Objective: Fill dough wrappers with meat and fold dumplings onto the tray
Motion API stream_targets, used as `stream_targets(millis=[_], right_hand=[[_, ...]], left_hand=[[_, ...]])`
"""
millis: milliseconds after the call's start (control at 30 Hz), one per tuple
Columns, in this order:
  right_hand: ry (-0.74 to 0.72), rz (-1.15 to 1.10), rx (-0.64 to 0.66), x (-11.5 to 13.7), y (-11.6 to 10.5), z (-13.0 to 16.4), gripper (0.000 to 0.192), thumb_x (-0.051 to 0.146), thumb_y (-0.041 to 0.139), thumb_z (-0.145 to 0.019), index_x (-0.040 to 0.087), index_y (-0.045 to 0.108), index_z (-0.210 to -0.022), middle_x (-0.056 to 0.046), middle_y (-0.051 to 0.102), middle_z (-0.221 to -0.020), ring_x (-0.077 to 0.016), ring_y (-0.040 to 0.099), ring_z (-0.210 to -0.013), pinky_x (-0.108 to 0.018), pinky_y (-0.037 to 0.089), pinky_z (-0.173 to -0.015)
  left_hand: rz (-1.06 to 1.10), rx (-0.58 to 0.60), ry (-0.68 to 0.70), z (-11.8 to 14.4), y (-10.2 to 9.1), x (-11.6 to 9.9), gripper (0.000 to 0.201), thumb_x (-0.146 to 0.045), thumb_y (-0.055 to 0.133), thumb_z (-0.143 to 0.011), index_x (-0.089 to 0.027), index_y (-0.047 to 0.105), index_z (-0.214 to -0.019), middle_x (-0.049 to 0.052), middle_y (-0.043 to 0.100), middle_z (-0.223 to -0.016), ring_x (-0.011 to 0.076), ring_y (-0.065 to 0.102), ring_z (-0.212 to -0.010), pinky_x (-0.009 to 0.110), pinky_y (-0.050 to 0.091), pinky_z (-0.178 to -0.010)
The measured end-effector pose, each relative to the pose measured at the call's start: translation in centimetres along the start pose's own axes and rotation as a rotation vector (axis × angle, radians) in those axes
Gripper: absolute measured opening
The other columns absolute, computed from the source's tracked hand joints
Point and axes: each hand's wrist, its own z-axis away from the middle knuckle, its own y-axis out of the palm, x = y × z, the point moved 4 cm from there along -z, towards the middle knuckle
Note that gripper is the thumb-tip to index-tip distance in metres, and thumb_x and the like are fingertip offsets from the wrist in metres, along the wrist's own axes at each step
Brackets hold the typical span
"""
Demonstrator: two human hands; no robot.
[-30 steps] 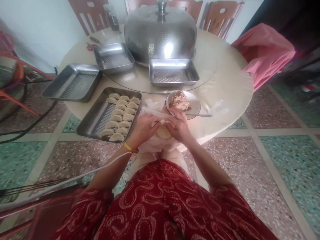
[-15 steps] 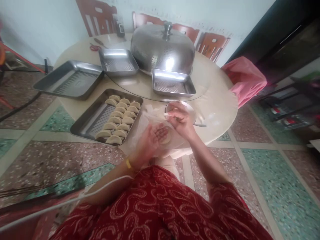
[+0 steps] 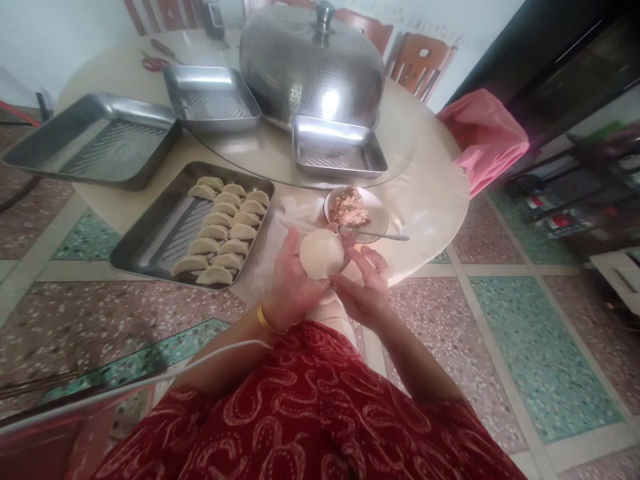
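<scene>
A pale round dumpling wrapper [image 3: 321,254] lies across the palm and fingers of my left hand [image 3: 291,283], above the table's near edge. The fingers of my right hand [image 3: 369,288] are at the wrapper's right rim, thumb and forefinger closed on it. Just beyond both hands sits a white plate [image 3: 379,212] bearing a mound of minced filling [image 3: 349,207]. A metal spoon [image 3: 387,236] rests over the plate's near rim, its handle pointing right. To the left, a metal tray [image 3: 145,257] holds several folded dumplings [image 3: 216,233] in rows.
Crumpled clear plastic [image 3: 273,250] lies between tray and hands. Farther back are a big domed steel lid [image 3: 310,63], a small tray [image 3: 340,159] and two more trays [image 3: 213,100] at left. A pink-covered chair [image 3: 485,137] stands right. A white cord crosses my left forearm.
My right hand has come down from over the plate to the wrapper, uncovering the filling. The wrapper now shows flat on my left hand. The view has shifted slightly.
</scene>
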Motion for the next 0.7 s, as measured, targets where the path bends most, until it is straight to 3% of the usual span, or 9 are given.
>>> stream_targets(millis=[200, 400, 500, 600, 667, 700], right_hand=[[0.071, -0.047, -0.056, -0.1, -1.0, 1.7, 0.025, 0.020, 0.062, -0.086, 0.031, 0.068, -0.107, -0.005, 0.053, -0.137, -0.0296, 0.049, -0.128, -0.050, 0.048, -0.102], [0.446, -0.217, -0.179, -2.5, -1.8, 2.2, 0.020, 0.029, 0.057, -0.092, 0.030, 0.066, -0.110, -0.007, 0.057, -0.128, -0.0295, 0.053, -0.127, -0.056, 0.051, -0.099], [0.654, -0.391, -0.127, -3.3, -1.4, 2.3, 0.015, 0.038, 0.059, -0.091, 0.028, 0.069, -0.097, -0.007, 0.061, -0.123, -0.0287, 0.057, -0.123, -0.048, 0.060, -0.083], [0.840, -0.583, -0.032, -3.5, -0.7, 2.7, 0.016, 0.042, 0.066, -0.087, 0.026, 0.068, -0.086, -0.006, 0.058, -0.133, -0.0195, 0.067, -0.093, -0.035, 0.061, -0.060], [0.893, -0.648, -0.001, -3.2, -0.3, 2.9, 0.015, 0.039, 0.069, -0.085, 0.025, 0.067, -0.080, -0.005, 0.057, -0.136, -0.0143, 0.065, -0.079, -0.032, 0.059, -0.053], [0.885, -0.638, -0.008, -3.1, -0.2, 2.9, 0.015, 0.037, 0.069, -0.085, 0.024, 0.066, -0.078, -0.005, 0.058, -0.135, -0.0151, 0.065, -0.082, -0.031, 0.059, -0.054]], left_hand=[[-0.025, 0.034, -0.029, -0.1, 0.3, 0.7, 0.062, -0.062, 0.031, -0.098, -0.016, 0.061, -0.125, 0.012, 0.066, -0.127, 0.0289, 0.054, -0.132, 0.043, 0.047, -0.108], [-0.053, 0.013, -0.180, -0.2, 0.2, 2.9, 0.063, -0.062, 0.031, -0.098, -0.017, 0.060, -0.130, 0.012, 0.067, -0.127, 0.0272, 0.061, -0.122, 0.041, 0.050, -0.103], [-0.061, -0.011, -0.270, -0.4, -0.1, 4.0, 0.063, -0.061, 0.031, -0.099, -0.017, 0.058, -0.135, 0.011, 0.070, -0.119, 0.0258, 0.064, -0.117, 0.039, 0.050, -0.103], [-0.045, -0.019, -0.323, -0.4, -0.8, 4.8, 0.062, -0.058, 0.037, -0.098, -0.016, 0.054, -0.140, 0.012, 0.069, -0.119, 0.0262, 0.064, -0.116, 0.040, 0.048, -0.105], [-0.030, -0.049, -0.330, -0.3, -1.4, 4.9, 0.061, -0.055, 0.043, -0.097, -0.015, 0.051, -0.142, 0.013, 0.068, -0.120, 0.0267, 0.064, -0.115, 0.040, 0.048, -0.104], [-0.023, -0.074, -0.325, -0.2, -1.6, 4.9, 0.060, -0.054, 0.045, -0.097, -0.014, 0.051, -0.142, 0.013, 0.068, -0.119, 0.0266, 0.065, -0.113, 0.040, 0.049, -0.102]])
